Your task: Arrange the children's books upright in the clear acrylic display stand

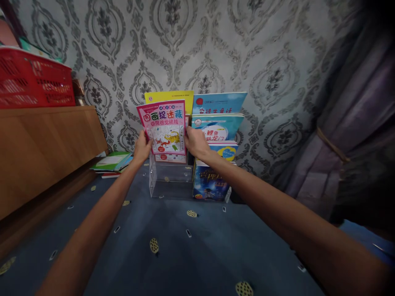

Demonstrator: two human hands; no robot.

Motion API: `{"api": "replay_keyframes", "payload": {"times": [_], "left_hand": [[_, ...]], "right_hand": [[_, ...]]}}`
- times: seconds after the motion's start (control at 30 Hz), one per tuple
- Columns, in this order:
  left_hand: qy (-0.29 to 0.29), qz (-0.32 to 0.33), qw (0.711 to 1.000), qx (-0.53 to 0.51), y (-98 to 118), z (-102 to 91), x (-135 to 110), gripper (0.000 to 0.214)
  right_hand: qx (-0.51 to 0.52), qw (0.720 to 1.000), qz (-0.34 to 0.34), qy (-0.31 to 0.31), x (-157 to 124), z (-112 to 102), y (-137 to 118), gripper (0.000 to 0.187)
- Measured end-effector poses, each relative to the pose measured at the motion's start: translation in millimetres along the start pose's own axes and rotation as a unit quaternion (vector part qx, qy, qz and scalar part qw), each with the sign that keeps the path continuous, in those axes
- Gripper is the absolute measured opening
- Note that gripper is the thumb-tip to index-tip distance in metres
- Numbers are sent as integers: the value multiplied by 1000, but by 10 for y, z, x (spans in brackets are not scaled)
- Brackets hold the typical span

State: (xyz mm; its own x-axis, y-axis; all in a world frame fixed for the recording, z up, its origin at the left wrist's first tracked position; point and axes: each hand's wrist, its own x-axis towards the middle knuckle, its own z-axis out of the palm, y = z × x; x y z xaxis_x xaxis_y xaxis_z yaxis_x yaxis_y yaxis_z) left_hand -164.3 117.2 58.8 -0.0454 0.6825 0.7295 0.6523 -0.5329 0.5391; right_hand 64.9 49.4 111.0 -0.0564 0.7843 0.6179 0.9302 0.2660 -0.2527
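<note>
A pink picture book [166,129] with cartoon animals on its cover is held upright between my two hands. My left hand [142,147] is closed on its lower left edge, and my right hand [196,142] grips its right edge. Behind and below it stands a clear tiered book rack [152,181]. A yellow book [168,96] rises at the back of the rack's left side. Its right side carries a blue book [220,102], a teal book [217,121] and, in front, a dark blue book [210,183]. The rack's lower left tiers show through the clear plastic.
At the left, a red basket [37,78] sits on a wooden cabinet [49,144]. A small pile of books [112,162] lies on the blue patterned surface [173,255] by the cabinet. Patterned wallpaper [262,49] is behind the rack; a tied curtain [330,131] hangs at the right.
</note>
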Motion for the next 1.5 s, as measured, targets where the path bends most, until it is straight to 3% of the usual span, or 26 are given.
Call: {"api": "replay_keyframes", "payload": {"times": [0.23, 0.5, 0.67, 0.97, 1.13, 1.5], "left_hand": [[23, -13, 999, 44, 85, 34, -59, 21], [-20, -2, 998, 64, 70, 104, -181, 20], [-25, 12, 997, 77, 99, 140, -241, 20], [-11, -27, 984, 175, 168, 145, -288, 21], [-18, -56, 985, 162, 167, 109, -264, 31], [-10, -27, 988, 149, 82, 112, -121, 3]], "right_hand": [[-7, 999, -20, 33, 16, -68, 25, 28], [44, 995, -60, 62, -37, -24, 89, 48], [56, 995, -78, 42, -120, -30, 97, 46], [64, 994, -90, -19, -395, 91, 12, 39], [79, 993, -87, -26, -465, 176, 35, 39], [112, 990, -88, 3, -495, 350, 99, 39]]}}
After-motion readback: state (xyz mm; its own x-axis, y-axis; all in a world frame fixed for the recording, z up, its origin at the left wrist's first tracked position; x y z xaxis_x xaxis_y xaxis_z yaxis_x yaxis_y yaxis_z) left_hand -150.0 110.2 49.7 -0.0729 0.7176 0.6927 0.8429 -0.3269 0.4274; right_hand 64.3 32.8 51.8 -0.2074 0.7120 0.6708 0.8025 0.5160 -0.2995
